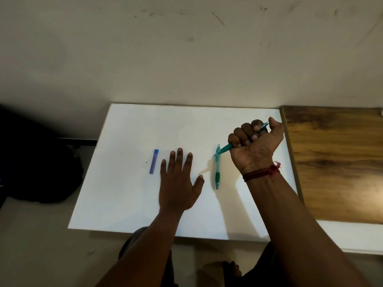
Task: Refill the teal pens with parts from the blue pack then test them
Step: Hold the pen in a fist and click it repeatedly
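Observation:
My right hand (255, 141) grips a teal pen (224, 149) in a fist, thumb over its top end, its tip pointing down-left above the board. A second teal pen (217, 170) lies flat on the white board (128, 199), running near to far, just left of my right wrist. The held pen's tip hovers over that pen's far end. The narrow blue pack (154, 161) lies on the board to the left. My left hand (178, 183) rests flat, palm down with fingers spread, between the pack and the lying pen, touching neither.
The white board lies on the floor against a scuffed wall. A wooden panel (335, 162) adjoins its right edge. A dark bag (39, 162) sits in shadow at the left. My knees and a foot show at the bottom edge.

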